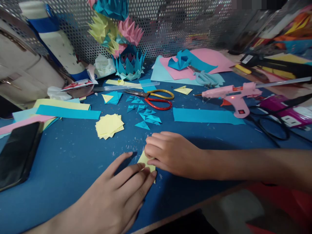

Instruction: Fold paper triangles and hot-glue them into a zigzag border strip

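A small piece of yellow paper (145,158), apparently folded, lies on the blue tabletop between my hands and is partly covered by them. My left hand (122,191) reaches in from the lower left, fingers stretched out, fingertips resting on the paper's near edge and the index finger apart from it. My right hand (173,154) is closed over the paper's right side, with fingers curled and thumb against it. Just beyond lie several small folded blue paper triangles (148,117). A stack of yellow paper squares (109,126) sits to the left of them.
Scissors (158,99) with yellow and red handles lie behind the triangles. A blue paper strip (204,116) is near a pink glue gun (231,96) with its cable at right. A phone (20,152) and paper strips (68,112) lie left. Paper flowers (129,63) stand behind.
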`<state>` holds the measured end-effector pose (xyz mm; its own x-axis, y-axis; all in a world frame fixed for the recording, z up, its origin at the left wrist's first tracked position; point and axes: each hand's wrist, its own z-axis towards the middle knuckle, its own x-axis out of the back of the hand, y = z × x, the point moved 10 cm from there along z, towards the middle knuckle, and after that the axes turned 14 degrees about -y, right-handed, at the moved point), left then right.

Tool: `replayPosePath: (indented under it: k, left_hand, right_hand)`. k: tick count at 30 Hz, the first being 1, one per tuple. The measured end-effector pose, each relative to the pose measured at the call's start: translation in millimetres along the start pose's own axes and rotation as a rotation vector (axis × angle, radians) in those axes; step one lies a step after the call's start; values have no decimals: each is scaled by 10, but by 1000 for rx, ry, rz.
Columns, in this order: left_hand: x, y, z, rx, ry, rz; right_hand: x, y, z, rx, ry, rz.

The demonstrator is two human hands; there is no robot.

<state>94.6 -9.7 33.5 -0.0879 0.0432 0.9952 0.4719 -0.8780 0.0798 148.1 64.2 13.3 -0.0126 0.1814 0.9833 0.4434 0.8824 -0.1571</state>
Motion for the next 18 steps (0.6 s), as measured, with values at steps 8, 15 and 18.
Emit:
replayPosePath:
  k: [8, 15, 18]
  left_hand:
    - [-30, -11, 30, -7, -43, 11]
    - [-25, -13, 25, -3, -61, 6]
    - [-21, -8, 22, -6, -59, 6]
  right_hand:
    - [13, 19, 6, 1, 1, 37]
    - [24, 120, 14, -29, -29, 161]
    - [44, 156, 5, -14, -51, 229]
